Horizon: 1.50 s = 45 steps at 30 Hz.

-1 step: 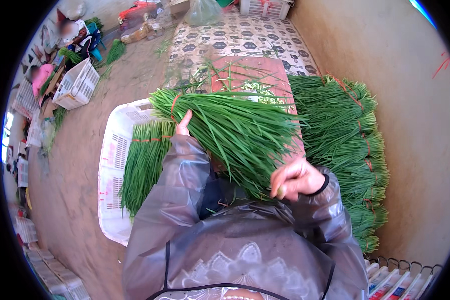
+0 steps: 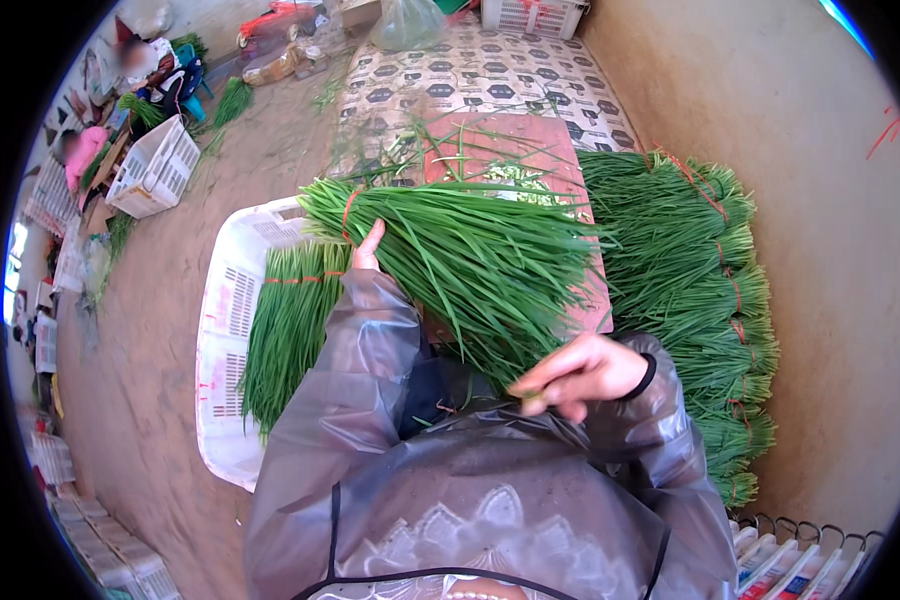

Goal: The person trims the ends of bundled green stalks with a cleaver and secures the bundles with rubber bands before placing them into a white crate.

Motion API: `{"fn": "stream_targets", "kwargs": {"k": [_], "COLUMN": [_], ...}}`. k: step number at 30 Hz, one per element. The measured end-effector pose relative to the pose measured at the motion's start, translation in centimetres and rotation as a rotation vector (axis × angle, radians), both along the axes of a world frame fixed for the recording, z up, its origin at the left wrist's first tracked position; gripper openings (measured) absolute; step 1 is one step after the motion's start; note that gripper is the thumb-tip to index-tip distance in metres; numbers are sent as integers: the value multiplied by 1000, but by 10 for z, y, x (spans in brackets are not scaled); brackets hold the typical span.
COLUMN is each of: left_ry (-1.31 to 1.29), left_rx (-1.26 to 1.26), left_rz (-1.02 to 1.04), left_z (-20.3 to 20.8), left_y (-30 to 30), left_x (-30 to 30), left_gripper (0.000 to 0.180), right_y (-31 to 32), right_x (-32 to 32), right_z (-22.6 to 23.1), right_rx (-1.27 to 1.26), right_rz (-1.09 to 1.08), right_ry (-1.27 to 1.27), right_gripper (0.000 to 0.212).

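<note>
A large bundle of garlic chives (image 2: pixel 490 250) lies across in front of me, its cut pale ends at the left and its long leaves spreading right. My left hand (image 2: pixel 368 250) grips it from below near the red band (image 2: pixel 350 213); the thumb shows and the other fingers are hidden beneath. At the bundle's lower right leaf tips, my right hand (image 2: pixel 588 375) is closed in a pinch, slightly blurred. Something small and yellowish seems to be at its fingertips, too small to name.
A white crate (image 2: pixel 210 400) at my left holds banded chives (image 2: pixel 288 335). Under the bundle is a reddish board (image 2: pixel 550 135) with trimmed scraps (image 2: pixel 515 178). More banded chives (image 2: pixel 670 270) are stacked along the right wall (image 2: pixel 820 250). Two people sit far left by another white crate (image 2: pixel 160 175).
My right hand has moved a little left and down along the leaf tips. My left hand and the bundle have stayed in place.
</note>
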State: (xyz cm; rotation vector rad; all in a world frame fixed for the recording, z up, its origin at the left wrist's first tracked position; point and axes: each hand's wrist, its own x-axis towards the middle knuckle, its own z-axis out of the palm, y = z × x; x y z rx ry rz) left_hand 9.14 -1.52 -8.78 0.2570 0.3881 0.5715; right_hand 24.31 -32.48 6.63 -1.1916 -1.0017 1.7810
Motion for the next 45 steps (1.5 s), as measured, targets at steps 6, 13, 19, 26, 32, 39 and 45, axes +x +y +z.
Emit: {"fn": "stream_targets", "kwargs": {"k": [6,13,19,26,32,39,45], "left_ry": [50,23,-60,54,-14,-52,-12], "left_rx": [-4,28,64,37,23,76,79], "left_rz": [32,-19,-1,71,-37,-53,-2], "left_z": [-3,-5,-21,-15,-1,-1,-5], "left_y": [3,4,13,7,0,-4,-3], "left_x": [-1,-3,-1,4,0,6,3], "left_gripper": [40,42,43,42,43,44,47], "right_y": [27,80,74,94,115,71,46], "right_x": [-12,-23,-27,25,7,-52,-49], "right_z": [-14,-69,-42,-38,-59,-56,-43], "right_rx": [-32,529,686,356,525,628,580], "right_rz": [-163,-415,-99,-534,-341,387,230], "right_ry": [-598,-1340,-370,-1147,-584,-416,-1084], "right_gripper": [26,20,11,46,18,13,48]}}
